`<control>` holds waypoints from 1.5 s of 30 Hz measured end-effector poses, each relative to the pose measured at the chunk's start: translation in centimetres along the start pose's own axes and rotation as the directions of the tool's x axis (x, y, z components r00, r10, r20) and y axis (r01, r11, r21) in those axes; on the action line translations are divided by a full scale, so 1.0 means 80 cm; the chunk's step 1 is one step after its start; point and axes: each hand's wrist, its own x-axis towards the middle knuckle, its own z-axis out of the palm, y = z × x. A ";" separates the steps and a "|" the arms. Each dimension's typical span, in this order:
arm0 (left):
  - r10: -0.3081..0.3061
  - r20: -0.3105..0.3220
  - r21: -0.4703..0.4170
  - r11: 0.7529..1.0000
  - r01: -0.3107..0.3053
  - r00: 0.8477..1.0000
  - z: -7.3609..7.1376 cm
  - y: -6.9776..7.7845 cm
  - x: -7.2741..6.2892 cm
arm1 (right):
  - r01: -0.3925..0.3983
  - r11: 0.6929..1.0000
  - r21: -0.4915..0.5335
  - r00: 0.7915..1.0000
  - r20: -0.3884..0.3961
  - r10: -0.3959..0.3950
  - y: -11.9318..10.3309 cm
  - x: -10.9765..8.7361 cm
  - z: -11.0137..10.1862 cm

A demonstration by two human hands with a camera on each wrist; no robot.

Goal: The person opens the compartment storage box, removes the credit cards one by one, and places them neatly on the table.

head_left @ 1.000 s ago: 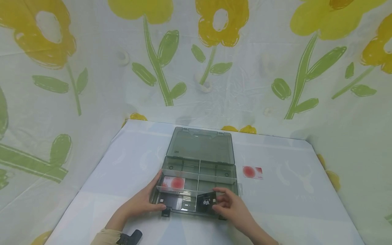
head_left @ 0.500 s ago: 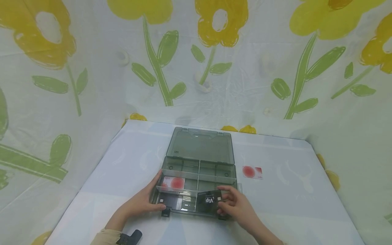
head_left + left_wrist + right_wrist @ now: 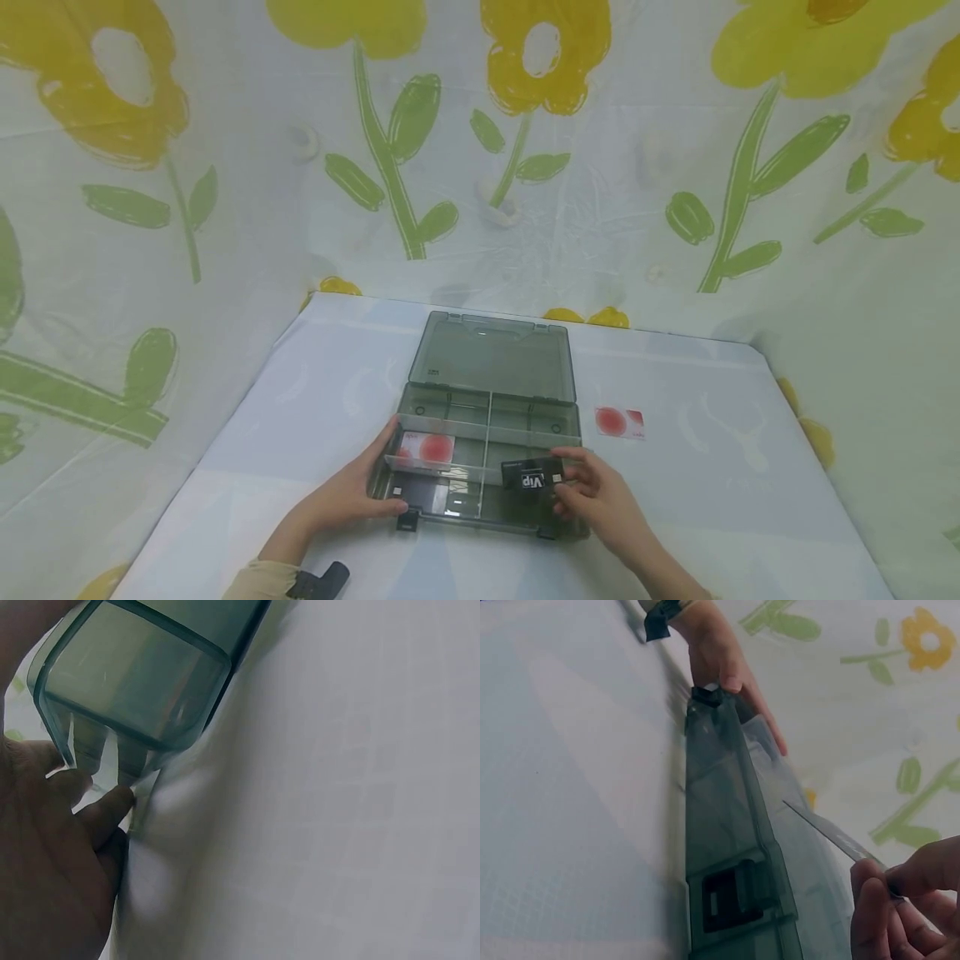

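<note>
A clear grey-green divided storage box point(image 3: 488, 412) lies on the table with its lid point(image 3: 495, 354) folded back. My left hand point(image 3: 337, 507) holds its left side, thumb at the front corner. Between thumb and fingers my right hand point(image 3: 603, 500) pinches a black card point(image 3: 521, 475) marked "Vip", raised over the right compartments. In the right wrist view the card point(image 3: 829, 832) appears edge-on, apart from the box. A red-and-white card point(image 3: 426, 448) lies in the middle left compartment, and a dark card point(image 3: 416, 490) in the front left one.
Another red-and-white card point(image 3: 619, 422) lies on the table point(image 3: 712, 492) to the right of the box. A flower-printed curtain point(image 3: 600, 167) encloses the table at the back and sides. Black latches point(image 3: 407, 522) stick out at the box's front.
My right hand has lifted the black card up and to the right, out of the front right compartment. The left hand and the box stay in place.
</note>
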 end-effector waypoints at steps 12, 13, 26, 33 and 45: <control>-0.004 -0.001 -0.001 1.000 0.004 1.000 0.000 0.001 0.000 | -0.026 0.997 -0.066 0.986 -0.169 0.015 -0.001 0.001 -0.038; -0.005 -0.001 -0.002 1.000 0.005 1.000 0.000 0.001 0.000 | -0.028 0.997 -0.070 0.983 -0.183 0.014 -0.001 0.001 -0.042; -0.011 -0.010 0.002 1.000 0.011 1.000 -0.001 0.002 0.001 | 0.005 0.984 -0.176 0.957 -0.284 -0.056 0.007 0.001 -0.094; -0.007 -0.008 -0.011 1.000 0.007 1.000 0.001 0.001 0.001 | -0.076 0.963 -0.257 0.939 -0.344 -0.018 0.011 0.003 -0.125; 0.005 -0.007 -0.010 1.000 -0.005 1.000 0.001 -0.001 0.000 | -0.181 0.925 -0.334 0.900 -0.435 0.019 0.032 0.012 -0.170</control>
